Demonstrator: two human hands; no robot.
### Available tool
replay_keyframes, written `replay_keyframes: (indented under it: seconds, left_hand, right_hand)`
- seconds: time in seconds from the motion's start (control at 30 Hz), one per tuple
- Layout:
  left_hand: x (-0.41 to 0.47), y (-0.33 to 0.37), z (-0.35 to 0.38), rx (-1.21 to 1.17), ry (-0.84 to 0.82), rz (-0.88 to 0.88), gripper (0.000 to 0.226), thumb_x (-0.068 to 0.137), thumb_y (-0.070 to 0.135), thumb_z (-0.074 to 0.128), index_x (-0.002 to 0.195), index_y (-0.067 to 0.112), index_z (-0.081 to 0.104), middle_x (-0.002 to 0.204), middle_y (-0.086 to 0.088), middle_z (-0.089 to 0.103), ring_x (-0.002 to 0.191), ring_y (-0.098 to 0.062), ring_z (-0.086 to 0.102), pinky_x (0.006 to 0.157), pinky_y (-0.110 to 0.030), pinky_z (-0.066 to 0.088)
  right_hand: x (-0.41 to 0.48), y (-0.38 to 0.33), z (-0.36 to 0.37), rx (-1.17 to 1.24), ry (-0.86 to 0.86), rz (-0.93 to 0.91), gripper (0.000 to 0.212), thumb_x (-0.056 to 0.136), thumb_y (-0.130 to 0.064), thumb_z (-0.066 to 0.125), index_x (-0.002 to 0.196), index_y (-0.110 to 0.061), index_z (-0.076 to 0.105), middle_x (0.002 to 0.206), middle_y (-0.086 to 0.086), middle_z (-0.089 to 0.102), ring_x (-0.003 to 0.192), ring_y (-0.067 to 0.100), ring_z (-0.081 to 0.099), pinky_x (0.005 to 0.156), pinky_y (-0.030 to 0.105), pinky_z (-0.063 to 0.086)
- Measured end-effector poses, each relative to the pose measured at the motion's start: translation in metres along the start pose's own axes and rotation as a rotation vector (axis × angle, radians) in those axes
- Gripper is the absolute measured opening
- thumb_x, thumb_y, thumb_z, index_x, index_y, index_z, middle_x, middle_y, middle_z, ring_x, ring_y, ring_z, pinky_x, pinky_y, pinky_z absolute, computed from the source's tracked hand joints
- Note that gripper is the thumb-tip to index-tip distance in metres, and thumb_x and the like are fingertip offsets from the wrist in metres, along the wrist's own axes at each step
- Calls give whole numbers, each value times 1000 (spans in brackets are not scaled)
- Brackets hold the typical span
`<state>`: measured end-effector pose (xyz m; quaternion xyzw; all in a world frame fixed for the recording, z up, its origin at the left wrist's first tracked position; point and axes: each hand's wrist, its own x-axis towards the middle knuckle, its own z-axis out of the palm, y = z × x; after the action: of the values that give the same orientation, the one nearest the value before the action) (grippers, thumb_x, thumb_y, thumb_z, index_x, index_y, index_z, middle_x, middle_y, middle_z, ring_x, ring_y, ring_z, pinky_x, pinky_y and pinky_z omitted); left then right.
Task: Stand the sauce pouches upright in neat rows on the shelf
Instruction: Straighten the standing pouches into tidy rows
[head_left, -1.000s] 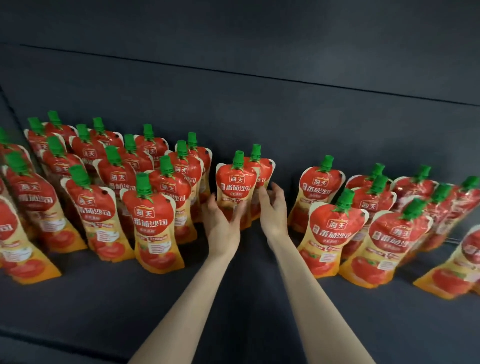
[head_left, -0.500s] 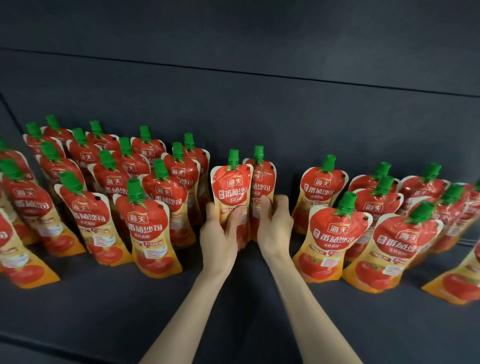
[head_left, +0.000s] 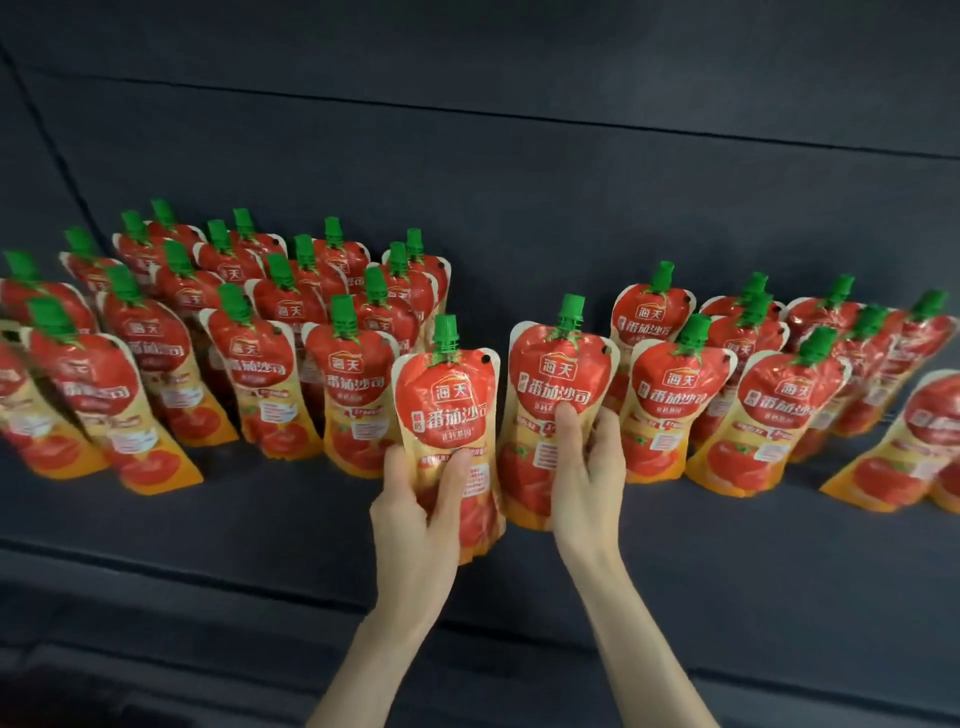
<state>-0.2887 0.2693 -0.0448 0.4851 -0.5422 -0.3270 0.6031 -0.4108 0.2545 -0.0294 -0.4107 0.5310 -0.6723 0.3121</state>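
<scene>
Red and orange tomato sauce pouches with green caps stand on a dark shelf. My left hand grips one pouch by its lower half, held upright near the shelf's front. My right hand grips a second pouch just to the right, thumb on its front. Both pouches sit forward of the others, in the gap between two groups. A dense group of several upright pouches fills the left; another group stands at the right.
The shelf's dark back wall rises behind the pouches. A front edge runs below my hands. One pouch at the far right leans forward, apart from its row.
Both hands have pulled their two pouches from the back of the shelf forward toward the front edge. The pouches now sit apart, side by side, and the camera has shifted right.
</scene>
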Motion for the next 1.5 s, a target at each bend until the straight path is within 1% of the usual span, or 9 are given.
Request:
replay_keyframes:
  seconds: [0.17, 0.3, 0.6, 0.8, 0.97, 1.1, 1.27, 1.43, 1.5]
  left_hand:
    - [-2, 1, -54, -29, -47, 32, 21, 82, 35, 58, 101, 36, 49, 96, 33, 62, 93, 8, 61, 69, -10, 51]
    - [0, -9, -114, -42, -100, 48, 23, 79, 37, 58, 101, 31, 51, 93, 21, 66, 91, 4, 63, 68, -14, 53]
    - [33, -28, -216, -149, -204, 3, 17, 88, 25, 58, 102, 31, 52, 97, 17, 64, 92, 6, 62, 66, -9, 49]
    - [66, -35, -222, -120, -257, 21, 20, 88, 25, 61, 101, 33, 49, 101, 21, 58, 92, 16, 55, 68, -4, 46]
    - [87, -46, -210, -110, -307, 44, 15, 88, 21, 62, 101, 21, 55, 101, 11, 64, 98, 2, 61, 76, -12, 50]
    - [85, -62, -210, -91, -398, -12, 27, 86, 24, 64, 103, 39, 49, 106, 19, 60, 101, 7, 57, 81, -12, 47]
    - [73, -77, -208, 74, -256, 20, 55, 74, 26, 77, 119, 18, 47, 117, 3, 56, 107, -7, 53, 86, -18, 44]
    - [76, -71, -204, 105, -221, 28, 46, 75, 21, 76, 108, 21, 45, 112, 4, 59, 100, -5, 55, 74, -7, 43]
    - [77, -73, -202, 126, -233, 40, 47, 76, 22, 75, 113, 17, 46, 115, 1, 60, 104, -7, 56, 78, -8, 43]
  right_hand:
    - [-40, -10, 32, 82, -11, 32, 27, 87, -38, 56, 108, -21, 59, 100, -7, 71, 94, 6, 67, 74, 23, 56]
    - [-77, -15, 76, 153, -17, 36, 38, 77, -41, 62, 107, -19, 60, 99, -6, 72, 91, 9, 69, 70, 21, 56]
    - [-133, -5, 161, 141, 108, -1, 20, 91, -26, 58, 109, -16, 57, 101, -5, 70, 91, 6, 68, 66, 17, 53]
    - [-121, -7, 174, 23, 147, -46, 21, 91, -33, 57, 110, -23, 56, 104, -9, 68, 95, 4, 66, 73, 17, 54]
    - [-101, -2, 175, -64, 107, -42, 20, 91, -34, 56, 110, -27, 54, 105, -12, 67, 97, 5, 66, 75, 19, 55]
    - [-103, 12, 163, -84, 48, 13, 33, 88, -33, 59, 117, -20, 51, 110, -7, 65, 99, 8, 65, 76, 20, 56]
    - [-113, 30, 145, -238, -30, 6, 45, 82, -18, 71, 118, -14, 45, 112, -4, 63, 101, 8, 63, 76, 17, 54]
    - [-106, 30, 142, -338, 1, -16, 46, 81, -15, 72, 117, -15, 44, 107, -8, 61, 94, -1, 60, 71, 6, 49]
    - [-103, 29, 143, -363, -13, -20, 45, 82, -15, 71, 118, -13, 44, 107, -8, 60, 91, -5, 57, 69, 1, 45]
